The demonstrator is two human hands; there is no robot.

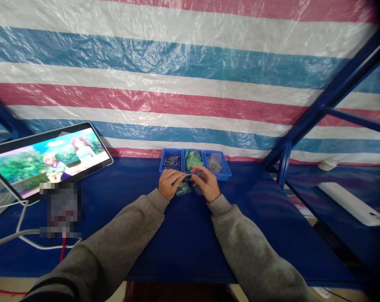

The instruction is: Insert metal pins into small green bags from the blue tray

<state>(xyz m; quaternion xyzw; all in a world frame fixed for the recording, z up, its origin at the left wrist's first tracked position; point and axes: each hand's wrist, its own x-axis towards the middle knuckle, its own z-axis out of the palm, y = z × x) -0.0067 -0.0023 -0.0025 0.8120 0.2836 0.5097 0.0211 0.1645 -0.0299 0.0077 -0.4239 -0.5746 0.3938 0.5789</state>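
My left hand [170,183] is closed in a pinch in front of the blue tray [226,173], its fingertips pointing right. My right hand [208,184] faces it, with thumb and forefinger bent together in a pinch. A small thin item [188,174] lies between the fingertips, too small to name. The tray has three compartments: dark and shiny metal pins or screws [172,162] on the left, green packets [193,160] in the middle, clear plastic bags [214,162] on the right. Beneath my hands, a green packet [183,188] and a clear bag [198,191] lie on the table.
A tablet [51,161] playing a cartoon stands on the blue table [183,247] at left. Near it are a blurred-out object [63,209] and white cables [21,218]. A blue metal frame [321,100] and a white long object [350,203] are at right. Behind hangs striped sheeting [177,100].
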